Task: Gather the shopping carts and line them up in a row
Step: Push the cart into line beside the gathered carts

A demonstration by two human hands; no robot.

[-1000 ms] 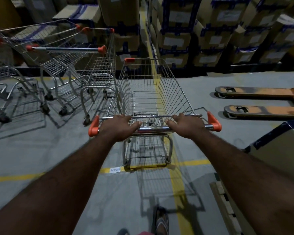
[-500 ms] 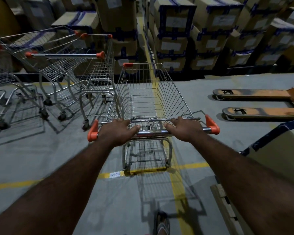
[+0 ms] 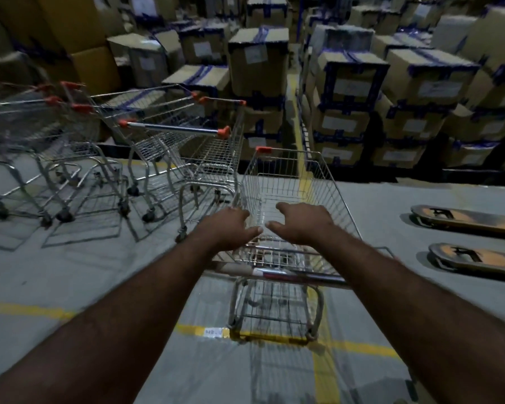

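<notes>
Over the basket of the nearest shopping cart (image 3: 280, 173) we have both hands out, past its handle bar (image 3: 289, 274), which runs under our forearms. Our left hand (image 3: 228, 225) and right hand (image 3: 303, 223) sit close together, thumbs pointing at each other with a small gap between. Each grip is loose and wide, the fingers only lightly bent, and neither holds anything. Whether the fingertips touch the wire below them we cannot tell, since the picture is blurred there.

This cart stands on the grey floor (image 3: 70, 272), its rear wheels on a yellow line (image 3: 359, 346) painted across the concrete. An orange cap (image 3: 263, 149) marks its far left corner. Just beside it on the left stands a second cart (image 3: 213, 153), facing the same way, its handle tipped with orange ends. We cannot say whether the two baskets touch. Further left, more carts (image 3: 41, 132) stand in a loose cluster at mixed angles, some nested into one another.

Beyond the carts rise stacks of cardboard boxes (image 3: 347, 83) bound with blue tape, each with a pale label. On the right, well apart from our cart, two pallet jack forks (image 3: 464, 220) lie flat on the floor, pointing left.
</notes>
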